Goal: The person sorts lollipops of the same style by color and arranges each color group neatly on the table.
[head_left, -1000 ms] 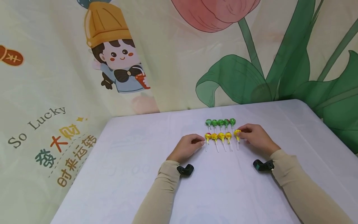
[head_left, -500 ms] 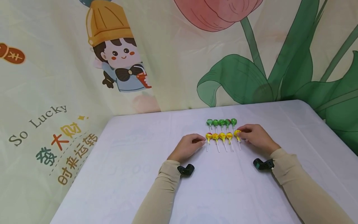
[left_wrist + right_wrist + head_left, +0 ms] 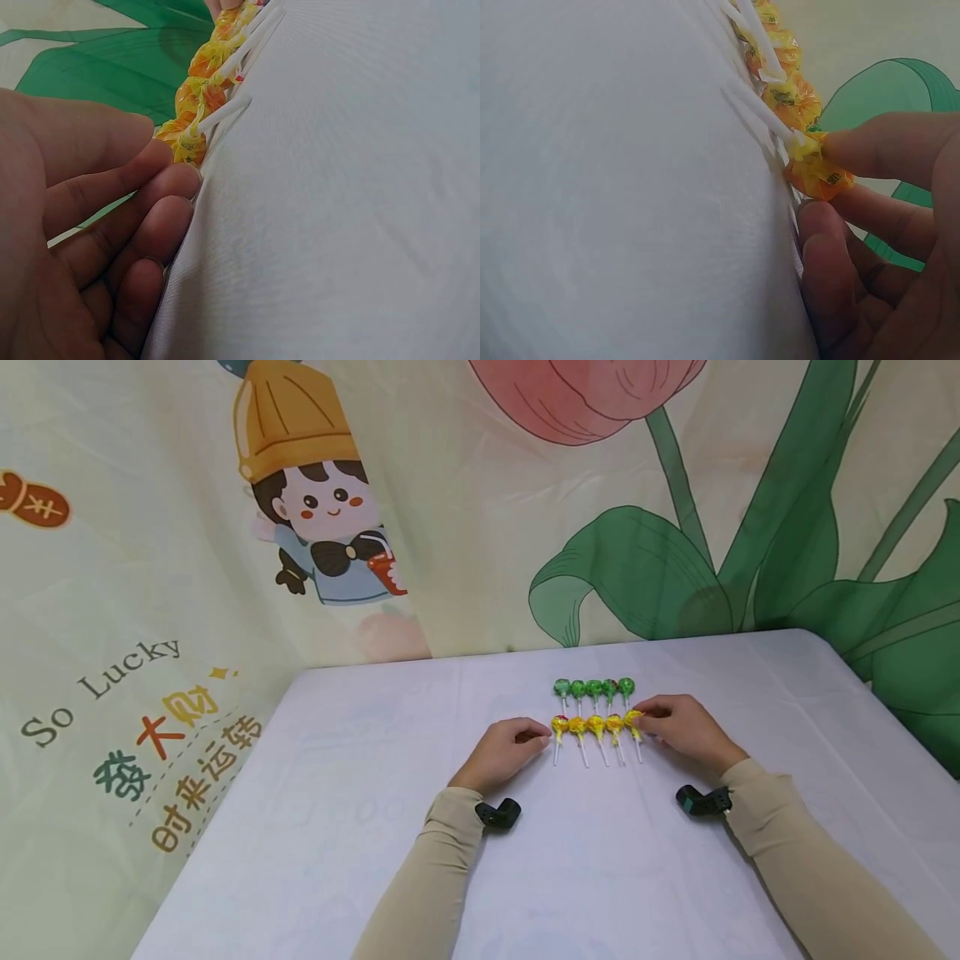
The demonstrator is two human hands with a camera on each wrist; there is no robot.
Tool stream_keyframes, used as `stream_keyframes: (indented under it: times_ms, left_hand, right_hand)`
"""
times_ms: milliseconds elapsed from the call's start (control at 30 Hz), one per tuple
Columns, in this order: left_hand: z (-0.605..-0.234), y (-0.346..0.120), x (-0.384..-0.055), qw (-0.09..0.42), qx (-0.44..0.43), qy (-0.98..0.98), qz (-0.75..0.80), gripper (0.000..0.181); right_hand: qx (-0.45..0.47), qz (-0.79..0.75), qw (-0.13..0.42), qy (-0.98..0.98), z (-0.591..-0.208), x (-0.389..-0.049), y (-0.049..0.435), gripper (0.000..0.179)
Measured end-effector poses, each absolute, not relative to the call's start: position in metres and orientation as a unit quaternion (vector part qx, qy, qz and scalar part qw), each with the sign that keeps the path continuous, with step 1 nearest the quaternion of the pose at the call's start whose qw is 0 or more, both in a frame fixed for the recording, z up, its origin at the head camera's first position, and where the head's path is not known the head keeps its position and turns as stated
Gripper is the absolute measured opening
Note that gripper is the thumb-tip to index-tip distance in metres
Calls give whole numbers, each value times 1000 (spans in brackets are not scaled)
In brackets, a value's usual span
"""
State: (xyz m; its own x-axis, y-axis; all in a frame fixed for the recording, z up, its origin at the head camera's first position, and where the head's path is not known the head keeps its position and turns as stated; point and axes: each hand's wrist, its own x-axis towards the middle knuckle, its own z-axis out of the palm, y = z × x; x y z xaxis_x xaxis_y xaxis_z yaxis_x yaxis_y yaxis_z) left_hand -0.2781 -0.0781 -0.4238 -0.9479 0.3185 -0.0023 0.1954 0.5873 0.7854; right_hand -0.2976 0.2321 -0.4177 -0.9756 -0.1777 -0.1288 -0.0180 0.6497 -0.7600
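My right hand [image 3: 686, 727] pinches the wrapped head of the right-end yellow lollipop [image 3: 821, 176] between thumb and fingers, its white stick pointing toward me. This lollipop sits close beside the others in a row of several yellow lollipops [image 3: 596, 725]. At the row's left end, my left hand [image 3: 504, 752] rests with loosely bent fingers, its thumb and index fingertips right at the edge of the leftmost yellow lollipop [image 3: 184, 139]. Behind them lies a matching row of several green lollipops [image 3: 594, 687], heads away from me and sticks partly hidden by the yellow heads.
Everything lies on a table with a white cloth [image 3: 360, 760]. A printed backdrop [image 3: 465, 527] with a cartoon figure and a large flower hangs behind the table's far edge. Black wrist cameras [image 3: 498, 814] sit on both sleeves.
My right hand has slid the right-end yellow lollipop left, narrowing the gap to the other yellow ones. The left hand has stayed at the left end of the row.
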Motion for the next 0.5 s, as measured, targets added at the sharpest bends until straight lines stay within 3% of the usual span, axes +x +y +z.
stream_keyframes:
  times_ms: [500]
  left_hand:
    - [-426, -78, -280, 71, 148, 887, 431, 18]
  right_hand:
    - [-52, -419, 101, 901, -417, -296, 237, 41]
